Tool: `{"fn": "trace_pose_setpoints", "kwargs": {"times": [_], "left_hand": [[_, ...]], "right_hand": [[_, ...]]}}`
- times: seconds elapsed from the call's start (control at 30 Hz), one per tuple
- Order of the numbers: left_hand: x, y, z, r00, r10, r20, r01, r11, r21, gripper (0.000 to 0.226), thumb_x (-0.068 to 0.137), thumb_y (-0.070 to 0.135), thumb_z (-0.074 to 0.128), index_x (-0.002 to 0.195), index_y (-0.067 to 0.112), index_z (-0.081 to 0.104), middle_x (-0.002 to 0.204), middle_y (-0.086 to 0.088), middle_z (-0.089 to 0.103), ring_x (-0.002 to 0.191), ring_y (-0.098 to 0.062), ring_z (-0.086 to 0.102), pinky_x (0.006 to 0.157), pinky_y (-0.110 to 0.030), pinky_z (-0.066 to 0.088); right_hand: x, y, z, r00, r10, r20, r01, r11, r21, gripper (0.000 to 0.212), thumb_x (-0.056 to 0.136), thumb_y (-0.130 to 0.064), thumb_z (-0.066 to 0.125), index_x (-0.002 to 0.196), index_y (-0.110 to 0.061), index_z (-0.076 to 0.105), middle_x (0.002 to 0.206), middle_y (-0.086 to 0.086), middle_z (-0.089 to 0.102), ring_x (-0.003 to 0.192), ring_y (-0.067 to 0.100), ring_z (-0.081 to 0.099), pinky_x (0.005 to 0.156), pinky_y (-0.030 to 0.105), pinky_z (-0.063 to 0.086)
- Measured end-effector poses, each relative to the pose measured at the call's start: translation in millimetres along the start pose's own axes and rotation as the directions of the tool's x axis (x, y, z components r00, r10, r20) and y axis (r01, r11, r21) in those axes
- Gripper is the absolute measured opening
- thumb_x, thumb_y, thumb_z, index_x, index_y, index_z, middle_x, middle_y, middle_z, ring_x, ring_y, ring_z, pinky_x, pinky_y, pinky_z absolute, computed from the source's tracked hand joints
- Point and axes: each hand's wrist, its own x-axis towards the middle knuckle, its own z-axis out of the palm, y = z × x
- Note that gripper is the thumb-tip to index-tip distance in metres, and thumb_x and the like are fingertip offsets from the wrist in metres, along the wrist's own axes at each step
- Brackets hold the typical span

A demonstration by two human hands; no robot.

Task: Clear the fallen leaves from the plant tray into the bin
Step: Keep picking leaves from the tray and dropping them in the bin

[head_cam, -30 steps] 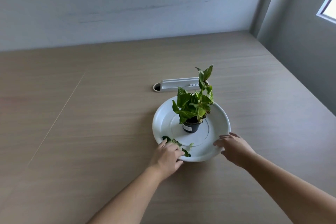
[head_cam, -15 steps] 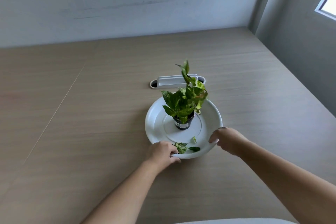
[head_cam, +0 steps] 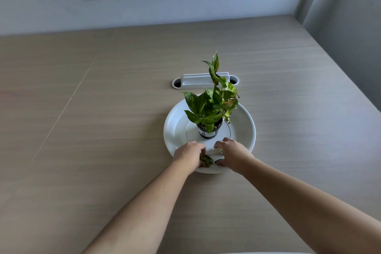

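A bare wooden table (head_cam: 82, 130) stretches out on the left. The left hand (head_cam: 188, 153) rests palm down on the near rim of the white plant tray (head_cam: 245, 130), its fingers (head_cam: 199, 146) curled over a clump of fallen leaves (head_cam: 206, 160) that lies on the tray's near edge; whether they actually grip it cannot be told. A small potted plant (head_cam: 212, 107) stands upright at the tray's centre, with a white cable port (head_cam: 204, 81) in the table behind it. The right hand (head_cam: 233, 153) hovers just beside the leaves, fingers loosely spread and holding nothing visible.
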Motion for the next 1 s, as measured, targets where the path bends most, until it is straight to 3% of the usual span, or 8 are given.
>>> {"fn": "trace_pose_setpoints", "kwargs": {"times": [0.07,0.17,0.37,0.5,0.6,0.73,0.87,1.0], "left_hand": [[1.9,-0.2,2.1,1.000,-0.013,-0.020,0.012,1.000,-0.029,0.027,0.073,-0.003,0.060,0.087,0.020,0.063,0.100,-0.005,0.059,0.089,-0.029,0.059,0.064,-0.030,0.040],[4.8,-1.6,4.0,1.000,-0.018,-0.013,0.017,0.995,-0.102,0.026,0.070,-0.008,0.056,0.082,0.013,0.067,0.096,-0.009,0.065,0.086,-0.030,0.061,0.067,-0.033,0.047],[8.5,-3.3,2.9,0.999,-0.021,0.031,0.027,0.979,-0.203,0.021,0.075,-0.004,0.058,0.080,0.010,0.073,0.093,-0.011,0.072,0.085,-0.028,0.066,0.079,-0.033,0.055],[7.8,-12.2,-8.7,0.996,-0.085,0.014,0.084,0.926,-0.369,0.013,0.071,0.000,0.070,0.070,0.013,0.073,0.079,0.000,0.072,0.075,-0.014,0.065,0.067,-0.020,0.048],[5.2,-26.5,-24.4,0.992,-0.123,0.014,0.114,0.858,-0.502,0.022,0.067,0.005,0.078,0.059,0.022,0.067,0.065,0.012,0.066,0.066,-0.002,0.061,0.061,-0.014,0.044],[-1.7,-44.7,-33.8,0.982,-0.187,-0.003,0.138,0.740,-0.659,0.028,0.065,0.000,0.078,0.054,0.022,0.066,0.059,0.004,0.067,0.060,-0.009,0.062,0.062,-0.023,0.053],[-7.1,-55.9,-33.1,0.974,-0.227,-0.014,0.146,0.670,-0.728,0.031,0.064,-0.005,0.077,0.049,0.021,0.067,0.056,0.004,0.067,0.060,-0.013,0.063,0.066,-0.028,0.057],[-9.6,-63.6,-31.9,0.970,-0.241,-0.028,0.137,0.637,-0.759,0.031,0.064,-0.004,0.077,0.049,0.022,0.067,0.061,0.000,0.068,0.062,-0.015,0.064,0.067,-0.028,0.058]], "right_hand": [[3.6,1.8,4.8,0.999,0.001,-0.040,-0.001,1.000,-0.007,0.033,0.079,-0.008,0.062,0.111,-0.014,0.060,0.114,0.009,0.056,0.090,0.029,0.061,0.076,0.034,0.051],[5.9,7.4,9.0,0.997,0.006,-0.079,-0.004,1.000,0.028,0.027,0.077,0.004,0.053,0.097,-0.010,0.066,0.109,0.009,0.057,0.086,0.031,0.061,0.073,0.033,0.051],[10.4,9.6,8.3,0.998,-0.012,-0.056,0.013,1.000,0.007,0.027,0.076,0.005,0.049,0.089,-0.009,0.068,0.101,0.008,0.063,0.089,0.027,0.060,0.074,0.032,0.049],[5.7,13.4,2.9,0.992,0.036,-0.124,-0.019,0.991,0.134,0.028,0.076,0.004,0.048,0.085,-0.008,0.072,0.095,0.008,0.068,0.087,0.023,0.062,0.072,0.028,0.050],[1.3,8.1,-3.2,0.984,0.030,-0.176,0.009,0.976,0.218,0.027,0.078,0.004,0.050,0.084,-0.007,0.074,0.092,0.006,0.072,0.080,0.017,0.063,0.067,0.020,0.046],[1.5,-18.1,-4.4,0.991,-0.067,-0.117,0.085,0.983,0.160,0.028,0.081,-0.001,0.049,0.093,-0.010,0.073,0.099,0.006,0.071,0.087,0.021,0.065,0.075,0.027,0.053],[7.7,-32.4,0.4,0.989,-0.145,0.024,0.144,0.989,0.038,0.027,0.081,-0.014,0.057,0.106,-0.016,0.068,0.112,0.004,0.063,0.101,0.022,0.058,0.085,0.033,0.051],[12.4,-33.6,1.4,0.969,-0.228,0.097,0.239,0.963,-0.122,0.027,0.081,-0.013,0.059,0.105,-0.022,0.066,0.113,0.000,0.059,0.105,0.021,0.054,0.081,0.033,0.049]]}}
